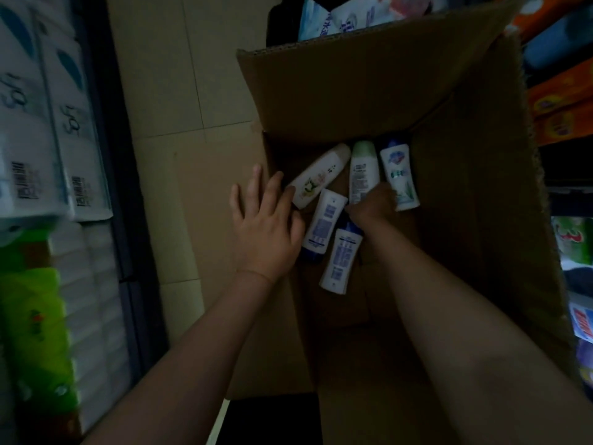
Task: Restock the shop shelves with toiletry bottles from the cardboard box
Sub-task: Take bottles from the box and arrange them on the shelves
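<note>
Down inside the cardboard box (353, 91), five toiletry bottles (324, 220) are seen lying loose on the bottom. Left hand (266, 226) is spread flat over the box's left wall; right hand (373, 203) is curled around the green-capped bottle (362, 168).

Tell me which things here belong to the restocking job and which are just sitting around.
Job: cardboard box; five bottles in it, including the floral bottle and green-capped bottle; left hand; right hand.

Just around: tissue packs, green packs, orange packs.
</note>
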